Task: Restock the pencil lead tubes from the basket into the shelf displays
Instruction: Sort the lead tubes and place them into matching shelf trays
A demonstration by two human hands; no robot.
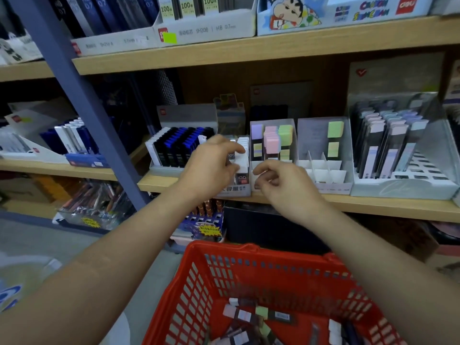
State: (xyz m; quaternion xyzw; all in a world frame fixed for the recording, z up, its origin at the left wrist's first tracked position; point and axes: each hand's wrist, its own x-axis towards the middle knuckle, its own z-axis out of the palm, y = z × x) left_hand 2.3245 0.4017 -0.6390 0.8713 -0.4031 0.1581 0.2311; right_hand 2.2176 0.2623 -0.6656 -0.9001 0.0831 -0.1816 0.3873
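Note:
My left hand [214, 165] pinches a white-capped pencil lead tube [240, 161] at the small grey display box [245, 189] on the middle shelf, among other white-capped tubes there. My right hand [283, 185] hovers just right of it with fingers loosely curled and holds nothing I can see. Below, the red basket [251, 255] holds several loose lead tubes [251, 316] with white, pink and green caps.
A box of black and blue tubes [179, 148] stands left of the display. Right of it are pastel-capped tube displays [272, 143], a mostly vacant divider box [323, 168] and a large grey tray [403, 185]. A blue shelf upright [82, 100] slants at left.

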